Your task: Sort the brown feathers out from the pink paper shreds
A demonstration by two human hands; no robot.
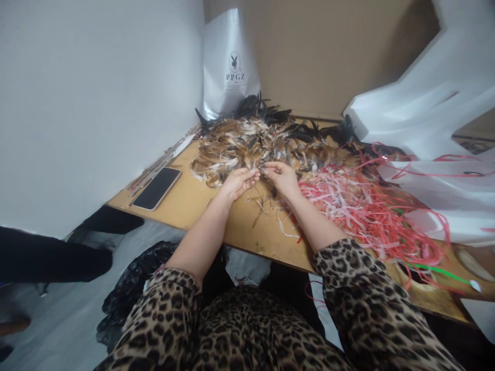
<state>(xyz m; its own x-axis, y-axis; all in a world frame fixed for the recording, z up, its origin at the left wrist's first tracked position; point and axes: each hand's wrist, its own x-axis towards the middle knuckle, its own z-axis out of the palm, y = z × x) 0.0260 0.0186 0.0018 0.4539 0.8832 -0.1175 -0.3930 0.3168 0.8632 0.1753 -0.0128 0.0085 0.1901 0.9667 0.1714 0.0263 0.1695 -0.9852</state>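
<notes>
A heap of brown, white and black feathers (251,141) lies at the back of a wooden board (201,198). My left hand (240,181) and my right hand (281,176) meet at the heap's near edge, fingers curled and pinched on a few feathers between them. A few loose feathers (263,203) lie on the board just below my hands. Both arms wear leopard-print sleeves.
A black phone (157,188) lies at the left of the board beside thin sticks (162,162). Red and pink plastic strips (367,206) pile up on the right. A white bag (230,64) stands at the back, white plastic sheeting (436,103) at right. A black bag (131,288) lies below the board.
</notes>
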